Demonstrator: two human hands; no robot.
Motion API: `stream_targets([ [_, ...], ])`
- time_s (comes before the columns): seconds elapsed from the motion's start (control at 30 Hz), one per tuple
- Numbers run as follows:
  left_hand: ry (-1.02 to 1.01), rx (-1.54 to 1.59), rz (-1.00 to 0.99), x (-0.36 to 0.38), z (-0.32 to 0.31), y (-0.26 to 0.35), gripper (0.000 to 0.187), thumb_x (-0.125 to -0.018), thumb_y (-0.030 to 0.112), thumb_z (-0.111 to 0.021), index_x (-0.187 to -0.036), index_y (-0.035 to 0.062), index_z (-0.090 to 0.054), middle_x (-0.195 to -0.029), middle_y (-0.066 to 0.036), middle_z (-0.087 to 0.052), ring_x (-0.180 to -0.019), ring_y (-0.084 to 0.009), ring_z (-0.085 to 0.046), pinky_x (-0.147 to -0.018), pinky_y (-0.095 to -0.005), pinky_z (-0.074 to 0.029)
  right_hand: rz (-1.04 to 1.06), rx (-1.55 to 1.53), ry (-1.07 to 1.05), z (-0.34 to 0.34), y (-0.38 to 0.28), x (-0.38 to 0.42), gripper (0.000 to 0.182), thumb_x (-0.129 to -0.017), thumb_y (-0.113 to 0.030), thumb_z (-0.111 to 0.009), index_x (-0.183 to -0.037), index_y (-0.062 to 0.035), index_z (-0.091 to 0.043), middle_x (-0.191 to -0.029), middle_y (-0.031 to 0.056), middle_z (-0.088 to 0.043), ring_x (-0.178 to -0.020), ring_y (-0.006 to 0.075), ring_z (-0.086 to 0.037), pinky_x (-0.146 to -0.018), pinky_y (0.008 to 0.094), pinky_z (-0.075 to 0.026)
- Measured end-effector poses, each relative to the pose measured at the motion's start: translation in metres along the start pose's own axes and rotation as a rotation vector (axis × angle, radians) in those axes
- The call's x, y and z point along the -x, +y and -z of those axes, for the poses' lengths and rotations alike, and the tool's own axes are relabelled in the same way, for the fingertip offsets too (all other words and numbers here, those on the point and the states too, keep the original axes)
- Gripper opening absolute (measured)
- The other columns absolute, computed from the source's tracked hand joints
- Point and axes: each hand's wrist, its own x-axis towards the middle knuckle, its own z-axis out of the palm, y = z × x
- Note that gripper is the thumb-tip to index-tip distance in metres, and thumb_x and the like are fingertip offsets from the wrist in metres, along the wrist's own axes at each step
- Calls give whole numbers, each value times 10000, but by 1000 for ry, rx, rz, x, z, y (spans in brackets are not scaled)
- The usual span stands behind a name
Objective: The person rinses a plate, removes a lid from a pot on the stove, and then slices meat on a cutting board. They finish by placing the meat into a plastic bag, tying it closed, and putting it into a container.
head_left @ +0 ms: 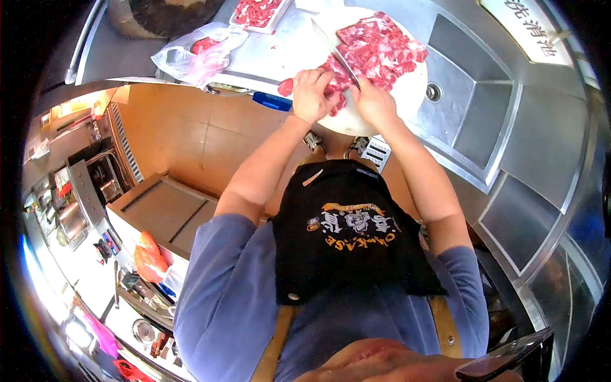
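Observation:
My right hand (374,102) is closed round the handle of a kitchen knife (344,62), its long blade pointing away and to the left over the board. My left hand (310,94) presses on a piece of raw red meat (338,102) just left of the blade, fingers curled. Both hands are above a round white cutting board (410,99) at the counter's front edge. Beyond the knife and to its right spreads a heap of sliced raw meat (382,51) with white fat. The knife handle is hidden in my fist.
A steel sink (474,95) lies right of the board. To the left are a plastic bag (202,54) with red meat inside and a white tray (275,22) of meat. A blue object (272,101) sits at the counter edge. A dark round block (168,16) stands far left.

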Motion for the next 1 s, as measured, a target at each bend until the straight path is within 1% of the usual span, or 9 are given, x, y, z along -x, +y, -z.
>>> stream_targets([
  [0.3,50,-6,-17,2,1,-8,409,-646,205,-758,-1027,110,-642,-1018,-87,-627,-984,-307,-579,-953,-452,-395,-72,-26,-140,7,33,73,337,-994,-349,-446,-1209,-96,-500,-923,221,-697,-900,413,-673,-817,536,-505],
  [0.43,89,110,238,-9,0,-20,316,-717,135,-730,-993,55,-598,-890,-112,-631,-850,-289,-626,-803,-423,-487,-115,6,-210,10,58,123,349,-988,-362,-465,-1217,-103,-512,-922,233,-697,-883,423,-673,-800,547,-510],
  [0.5,68,508,624,-13,10,-22,265,-799,79,-671,-1038,30,-567,-904,-79,-643,-815,-190,-638,-701,-329,-515,-136,31,-226,17,71,148,349,-985,-383,-481,-1197,-110,-529,-917,233,-697,-877,425,-673,-786,544,-515],
  [0.57,120,657,605,-17,22,-32,227,-858,0,-572,-1082,24,-540,-936,-57,-646,-821,-128,-630,-691,-264,-521,-110,69,-212,26,89,166,353,-981,-407,-497,-1188,-124,-543,-901,228,-696,-868,418,-674,-775,533,-520],
  [0.73,192,1520,669,-5,65,-52,263,-860,34,-499,-1121,37,-537,-1072,-137,-646,-971,-248,-656,-871,-387,-554,77,-324,-87,49,146,180,262,-936,-292,-658,-1139,-127,-635,-856,201,-671,-776,403,-638,-700,429,-509],
  [0.83,272,1649,669,1,86,-42,333,-821,26,-475,-1151,28,-518,-1102,-168,-640,-1033,-333,-651,-931,-471,-546,-117,-633,-95,55,172,168,313,-960,-207,-636,-1220,-36,-611,-820,107,-682,-753,245,-643,-719,372,-503],
  [0.87,343,1701,751,2,89,-37,348,-834,69,-499,-1178,25,-522,-1132,-169,-638,-1054,-342,-644,-944,-488,-534,155,-519,157,48,191,152,324,-971,-170,-607,-1246,3,-595,-807,45,-654,-734,138,-607,-660,319,-495],
  [0.9,404,1762,833,1,85,-30,369,-846,112,-524,-1205,23,-525,-1161,-169,-637,-1074,-351,-637,-957,-505,-522,-64,-641,57,68,185,139,332,-971,-155,-597,-1264,0,-586,-860,64,-662,-758,135,-607,-688,293,-500],
  [1.0,282,2097,685,9,73,-41,465,-987,296,-391,-1364,48,-501,-1323,-181,-585,-1180,-354,-587,-1006,-535,-474,152,-495,356,64,240,59,476,-941,-115,-528,-1408,-32,-495,-1157,189,-661,-1042,283,-654,-897,374,-491],
])
